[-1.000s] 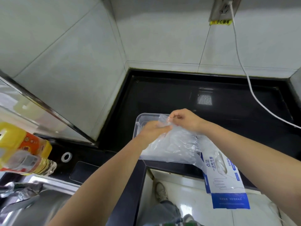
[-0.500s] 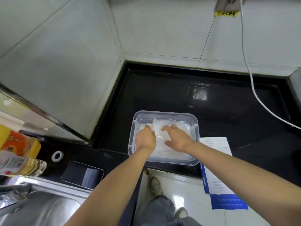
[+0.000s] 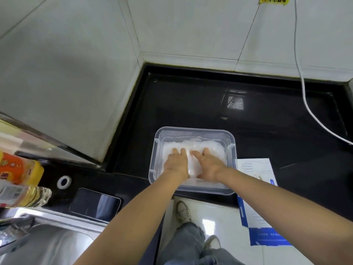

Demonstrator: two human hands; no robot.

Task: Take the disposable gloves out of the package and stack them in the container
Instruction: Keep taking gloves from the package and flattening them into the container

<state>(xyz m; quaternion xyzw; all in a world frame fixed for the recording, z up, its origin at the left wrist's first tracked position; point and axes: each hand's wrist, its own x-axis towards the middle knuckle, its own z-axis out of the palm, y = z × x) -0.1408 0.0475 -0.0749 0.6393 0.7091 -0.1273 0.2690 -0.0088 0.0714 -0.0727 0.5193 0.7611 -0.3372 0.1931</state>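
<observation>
At the far left edge of the frame we see a yellow-capped oil bottle (image 3: 21,176) lying across the view, with a steel sink (image 3: 49,245) below it in the lower left corner. Just right of the bottle a small white ring (image 3: 64,182) sits in the black bench (image 3: 191,104), and a dark phone (image 3: 95,204) lies flat between the ring and the sink's rim.

In the middle of the frame a clear plastic container (image 3: 193,129) stands on the bench near its front edge. The disposable gloves (image 3: 193,145) lie inside it as a crumpled, translucent white pile that covers the bottom.

Both hands are down in the container on that pile. The left hand (image 3: 176,163) lies palm down, its fingers straight and close together, pressing on the gloves. The right hand (image 3: 208,165) lies beside it, palm down, its fingers straight and slightly apart, also pressing; the two hands nearly touch.

Just right of the container we see the white and blue glove package (image 3: 254,167), flat on the bench, its blue end hanging past the front edge. At the upper right a white cable (image 3: 305,104) runs down the tiled wall onto the bench.
</observation>
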